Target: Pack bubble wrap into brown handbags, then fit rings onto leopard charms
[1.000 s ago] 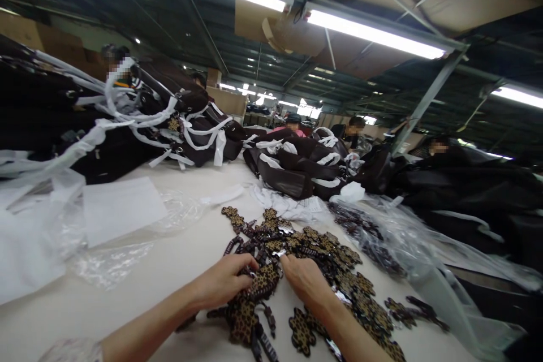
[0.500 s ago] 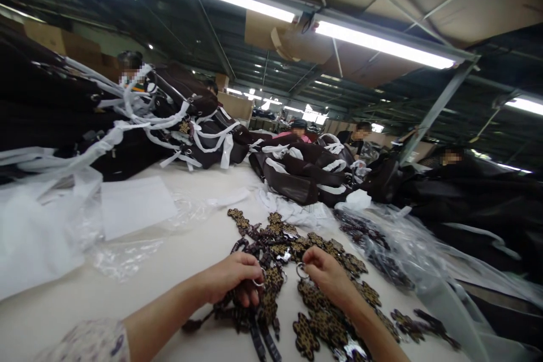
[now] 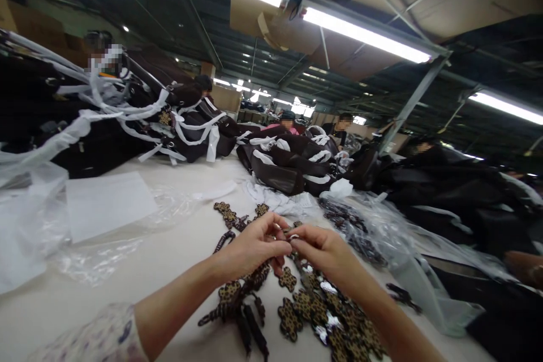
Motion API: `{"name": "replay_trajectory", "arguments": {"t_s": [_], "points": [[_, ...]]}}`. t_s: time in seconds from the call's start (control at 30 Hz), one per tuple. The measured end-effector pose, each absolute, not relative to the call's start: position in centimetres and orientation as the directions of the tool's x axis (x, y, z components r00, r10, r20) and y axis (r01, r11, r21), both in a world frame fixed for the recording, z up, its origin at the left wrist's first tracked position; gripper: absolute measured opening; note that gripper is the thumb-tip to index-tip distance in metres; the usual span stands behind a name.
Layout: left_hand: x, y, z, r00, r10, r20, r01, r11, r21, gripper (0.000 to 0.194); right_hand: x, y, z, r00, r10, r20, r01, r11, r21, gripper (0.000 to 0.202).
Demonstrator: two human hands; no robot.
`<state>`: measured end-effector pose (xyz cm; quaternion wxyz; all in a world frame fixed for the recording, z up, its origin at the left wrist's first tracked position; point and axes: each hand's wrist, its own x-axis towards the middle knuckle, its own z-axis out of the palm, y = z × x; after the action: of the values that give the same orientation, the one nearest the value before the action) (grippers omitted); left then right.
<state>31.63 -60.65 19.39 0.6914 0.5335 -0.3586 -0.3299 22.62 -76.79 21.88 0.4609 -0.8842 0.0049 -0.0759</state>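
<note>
Above the middle of the white table my left hand (image 3: 257,246) and my right hand (image 3: 324,249) meet, fingertips touching or nearly so. A small metal ring (image 3: 293,237) shows at the pinched fingertips of my right hand. My left thumb and fingers are closed right beside it; what they grip is hidden. A flower-shaped leopard-print charm (image 3: 287,278) is just below the hands; whether it hangs from them I cannot tell. Under my left wrist lie dark braided straps (image 3: 237,308). More leopard-print charms (image 3: 314,305), some with shiny silver faces, are heaped beneath my right forearm.
Dark bags (image 3: 292,164) with white-wrapped handles are piled at the back, and more bags (image 3: 139,102) rise at left. Clear plastic (image 3: 382,232) covers dark pieces at right. A white sheet (image 3: 108,203) lies at left. Several people are in the background; an arm (image 3: 524,267) shows at right.
Both hands have risen and come together; before, they were apart, each with a metal ring at its fingers. The view has turned slightly to the right.
</note>
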Motion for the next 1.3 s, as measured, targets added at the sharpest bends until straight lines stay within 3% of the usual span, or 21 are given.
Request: {"name": "replay_trajectory", "arguments": {"t_s": [0.1, 0.2, 0.27, 0.37, 0.5, 0.6, 0.67, 0.73, 0.8, 0.87, 0.93, 1.03, 1.13, 1.3], "points": [[31.6, -61.8, 19.9, 0.432, -0.875, 0.218, -0.161, 0.163, 0.973, 0.045, 20.8, -82.4, 26.2, 0.956, -0.24, 0.169, -0.033, -0.658, -0.752, 0.031], [31.9, -61.6, 18.9, 0.33, -0.929, 0.167, -0.498, -0.021, 0.867, 0.026, 17.9, -88.3, 29.1, 0.856, -0.428, 0.291, -0.146, -0.739, -0.657, 0.034], [32.2, -60.8, 17.3, 0.275, -0.958, 0.085, -0.623, -0.11, 0.774, 0.021, 15.8, -91.4, 29.1, 0.797, -0.482, 0.365, -0.214, -0.789, -0.575, 0.036], [32.8, -59.0, 14.5, 0.206, -0.978, 0.023, -0.708, -0.133, 0.694, 0.021, 13.0, -94.8, 25.3, 0.773, -0.489, 0.404, -0.317, -0.85, -0.422, 0.029], [33.8, -55.8, 12.3, 0.216, -0.973, 0.077, -0.733, -0.11, 0.671, 0.022, 10.3, -96.7, 16.6, 0.829, -0.435, 0.351, -0.343, -0.892, -0.295, 0.022], [34.5, -54.1, 12.3, 0.352, -0.926, 0.135, -0.725, -0.179, 0.665, 0.026, 10.0, -94.5, 12.3, 0.846, -0.382, 0.371, -0.318, -0.921, -0.225, 0.024], [34.9, -53.5, 12.7, 0.459, -0.875, 0.152, -0.716, -0.263, 0.647, 0.028, 11.0, -90.5, 11.1, 0.873, -0.288, 0.393, -0.217, -0.952, -0.217, 0.024], [35.1, -53.2, 13.1, 0.522, -0.839, 0.156, -0.702, -0.318, 0.637, 0.029, 12.8, -85.1, 10.9, 0.935, -0.136, 0.327, -0.04, -0.958, -0.282, 0.021], [35.0, -52.9, 13.4, 0.484, -0.863, 0.144, -0.734, -0.311, 0.604, 0.027, 15.2, -79.6, 10.7, 0.959, 0.02, 0.283, 0.111, -0.945, -0.307, 0.025], [34.8, -52.4, 13.4, 0.356, -0.929, 0.1, -0.802, -0.249, 0.543, 0.036, 17.6, -75.3, 10.4, 0.955, 0.112, 0.273, 0.182, -0.952, -0.247, 0.051], [34.6, -51.7, 13.3, 0.248, -0.967, 0.047, -0.837, -0.19, 0.513, 0.046, 19.6, -72.7, 10.1, 0.966, 0.167, 0.199, 0.207, -0.957, -0.202, 0.06], [34.8, -50.5, 13.2, 0.256, -0.965, 0.052, -0.821, -0.189, 0.538, 0.046, 21.0, -71.6, 9.9, 0.965, 0.254, 0.07, 0.264, -0.936, -0.234, 0.038], [35.6, -49.9, 13.1, 0.278, -0.958, 0.073, -0.853, -0.211, 0.477, 0.035, 20.9, -72.0, 9.8, 0.959, 0.281, -0.032, 0.263, -0.928, -0.264, 0.018], [36.9, -50.0, 12.9, 0.263, -0.963, 0.056, -0.908, -0.228, 0.351, 0.018, 20.4, -72.9, 9.7, 0.98, 0.193, -0.048, 0.168, -0.931, -0.323, 0.019]]}}
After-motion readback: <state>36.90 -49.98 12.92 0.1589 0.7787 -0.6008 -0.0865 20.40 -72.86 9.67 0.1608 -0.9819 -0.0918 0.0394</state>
